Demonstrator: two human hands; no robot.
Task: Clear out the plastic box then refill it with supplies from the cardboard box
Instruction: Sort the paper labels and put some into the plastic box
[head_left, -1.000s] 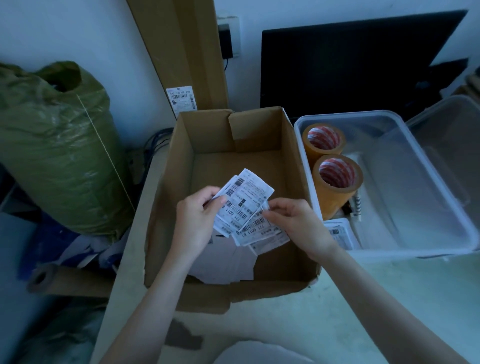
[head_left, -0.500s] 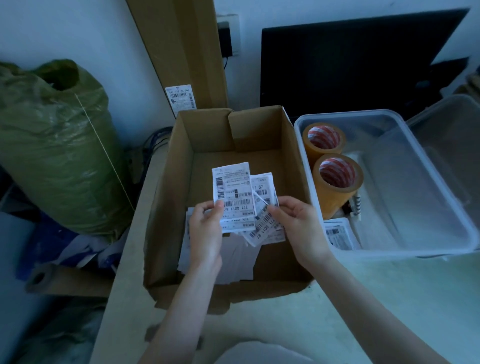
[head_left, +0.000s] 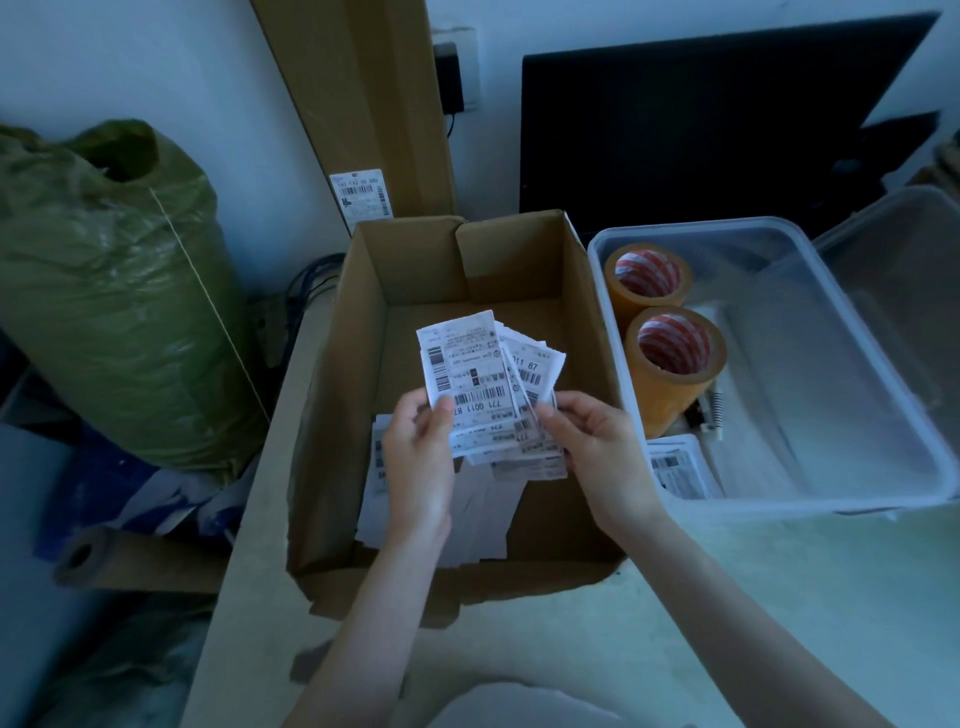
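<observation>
Pinching label stack (head_left: 478, 384) between left hand (head_left: 420, 457) and right hand (head_left: 597, 447), above cardboard box (head_left: 337, 395).

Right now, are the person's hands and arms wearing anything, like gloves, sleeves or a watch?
No gloves. The left hand and the right hand are both bare, with no rings showing. Both forearms are bare too, right down to the bottom edge of the picture, so no sleeves show. No watch or bracelet shows on either wrist. The light is dim and bluish, so tiny details could be missed.
</observation>
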